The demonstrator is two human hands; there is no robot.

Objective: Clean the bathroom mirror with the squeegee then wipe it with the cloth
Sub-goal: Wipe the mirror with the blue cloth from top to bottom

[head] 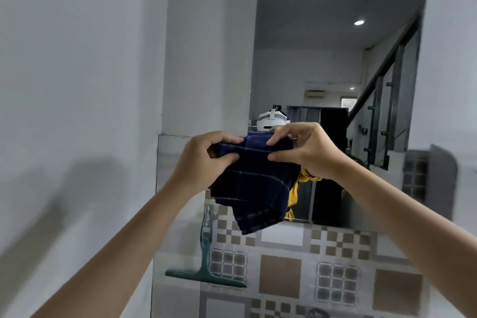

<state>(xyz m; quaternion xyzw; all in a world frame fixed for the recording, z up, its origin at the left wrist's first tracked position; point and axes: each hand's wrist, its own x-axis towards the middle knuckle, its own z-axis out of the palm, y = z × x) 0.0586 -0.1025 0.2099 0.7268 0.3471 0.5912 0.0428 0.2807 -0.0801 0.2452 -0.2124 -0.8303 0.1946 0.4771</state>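
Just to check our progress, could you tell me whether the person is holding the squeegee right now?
No, the squeegee hangs on the tiled wall below, while both hands grip the dark blue cloth.

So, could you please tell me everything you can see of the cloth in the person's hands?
The cloth is dark navy with thin pale lines forming a check pattern, and looks like soft woven fabric. It is folded into a thick pad, with one corner hanging down lower right. Both hands hold it up in front of the mirror: the left hand pinches its left edge, the right hand its top right. Whether it touches the glass cannot be told.
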